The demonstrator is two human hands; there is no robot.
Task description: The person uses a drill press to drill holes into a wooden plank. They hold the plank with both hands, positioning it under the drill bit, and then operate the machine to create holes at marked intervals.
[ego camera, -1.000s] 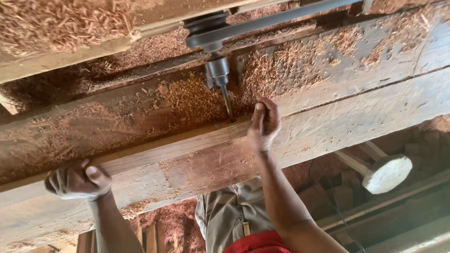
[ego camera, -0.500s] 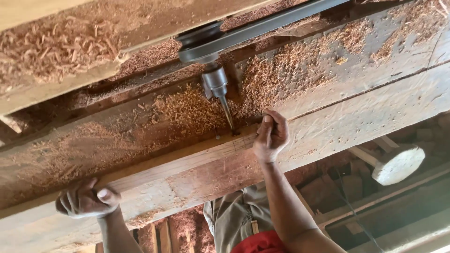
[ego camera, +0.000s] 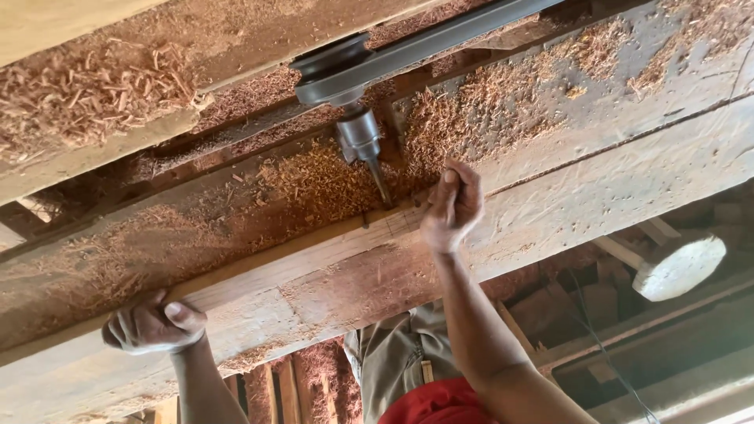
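Gripping a long wooden beam (ego camera: 314,271) w/ both hands: left hand (ego camera: 153,328) curls shut round the beam's near edge toward its left end, thumb on top, knuckles facing the camera. Right hand (ego camera: 450,206) sits further along, fingers closed in a loose fist against the beam's far edge, thumb up, just right of the drill bit (ego camera: 381,184). Bit tip meets the beam's upper face right by that hand; can't tell how deep it sits. Above the bit, a metal chuck (ego camera: 359,135), then a dark pulley (ego camera: 331,67) w/ a drive belt (ego camera: 471,27) running off to the upper right. Beam lies slanted across a plank workbench (ego camera: 628,180), rising left to right. Reddish wood shavings (ego camera: 322,177) heaped behind the bit and along the bench. Wooden mallet (ego camera: 677,265) lies lower right, well apart from the hands.
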